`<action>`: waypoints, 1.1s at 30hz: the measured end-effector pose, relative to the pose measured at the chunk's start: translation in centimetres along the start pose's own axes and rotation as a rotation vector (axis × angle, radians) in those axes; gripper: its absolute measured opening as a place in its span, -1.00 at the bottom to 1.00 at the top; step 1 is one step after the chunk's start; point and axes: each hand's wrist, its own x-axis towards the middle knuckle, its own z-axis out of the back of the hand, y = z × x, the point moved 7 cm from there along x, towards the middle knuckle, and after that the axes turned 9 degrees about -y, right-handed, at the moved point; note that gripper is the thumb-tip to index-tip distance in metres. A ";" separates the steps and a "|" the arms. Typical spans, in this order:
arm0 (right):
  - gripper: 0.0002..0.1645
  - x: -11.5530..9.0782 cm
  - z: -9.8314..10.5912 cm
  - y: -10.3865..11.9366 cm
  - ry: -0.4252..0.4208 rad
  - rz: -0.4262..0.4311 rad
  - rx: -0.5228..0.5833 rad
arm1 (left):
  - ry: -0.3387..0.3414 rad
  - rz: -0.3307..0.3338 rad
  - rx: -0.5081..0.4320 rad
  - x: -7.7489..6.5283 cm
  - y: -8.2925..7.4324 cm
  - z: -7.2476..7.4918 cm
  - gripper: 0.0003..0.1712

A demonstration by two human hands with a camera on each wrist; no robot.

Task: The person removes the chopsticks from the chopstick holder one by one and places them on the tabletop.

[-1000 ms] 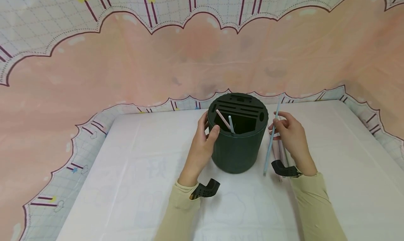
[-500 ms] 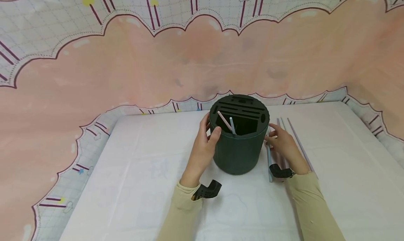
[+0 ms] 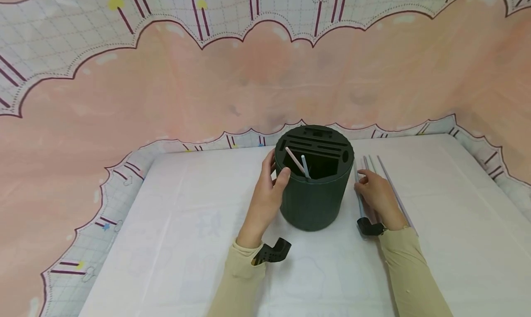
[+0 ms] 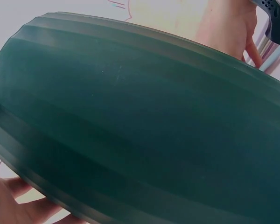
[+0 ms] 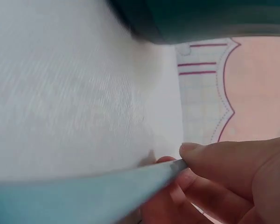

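A round dark green knife block (image 3: 313,204) stands upright on the white table, with slots and a wide opening in its top. My left hand (image 3: 265,192) holds its left side, thumb at the front and fingers behind. A pink chopstick (image 3: 293,158) and a blue one poke out of the opening. To the right of the block, my right hand (image 3: 376,195) pinches a light blue chopstick (image 5: 84,198) between thumb and fingers, low over the table. Several pastel chopsticks (image 3: 392,185) lie beside and partly under that hand. In the left wrist view, the block's green wall fills most of the picture.
The white table (image 3: 178,225) reaches back to a patterned peach curtain (image 3: 232,86), which also hangs along its left and right sides. A black camera mount (image 3: 271,251) is strapped to the left wrist, another (image 3: 369,227) to the right.
My right hand has lowered the light blue chopstick from a raised, steep position to beside the others, then shifted slightly right, away from the block. My left hand keeps its hold.
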 end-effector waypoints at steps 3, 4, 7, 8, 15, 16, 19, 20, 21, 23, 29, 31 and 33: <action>-0.54 0.0 0.3 0.1 -0.022 0.019 -0.035 | 0.002 0.000 -0.005 0.2 0.5 0.0 -0.32; -0.55 0.1 0.3 0.1 -0.026 0.025 -0.045 | 0.003 0.000 -0.006 0.4 0.9 0.0 -0.31; -0.56 0.1 0.3 0.1 -0.034 0.038 -0.064 | 0.001 -0.002 -0.003 0.8 2.2 -0.2 -0.30; -0.57 0.1 0.3 0.2 -0.038 0.042 -0.068 | -0.002 -0.005 -0.003 0.9 2.6 -0.3 -0.31; -0.58 -0.2 0.4 0.4 -0.077 0.059 -0.113 | -0.012 -0.013 0.001 1.2 3.2 -0.4 -0.31; -0.57 -0.2 0.4 0.4 -0.080 0.059 -0.121 | -0.010 -0.008 0.001 1.1 3.1 -0.4 -0.31; -0.57 -0.3 0.2 0.3 -0.081 0.055 -0.150 | 0.000 0.006 -0.004 0.9 2.4 -0.3 -0.31; -0.57 -0.3 0.2 0.3 -0.082 0.052 -0.160 | 0.003 0.009 -0.006 0.8 2.0 -0.2 -0.31; -0.58 -0.3 0.1 0.2 -0.081 0.047 -0.168 | 0.005 0.012 -0.007 0.6 1.6 -0.2 -0.31; -0.59 -0.2 0.0 0.0 -0.078 0.036 -0.179 | 0.008 0.009 -0.011 0.4 0.7 -0.1 -0.32; -0.62 0.0 -0.1 -0.1 -0.079 0.029 -0.157 | 0.005 0.000 -0.014 0.3 0.5 0.0 -0.31; -0.64 0.1 0.2 -0.1 -0.096 0.032 -0.119 | 0.002 -0.003 -0.009 0.6 1.3 -0.1 -0.31; -0.65 0.2 0.6 0.1 -0.125 0.026 -0.042 | 0.000 -0.005 -0.006 0.9 2.2 -0.3 -0.30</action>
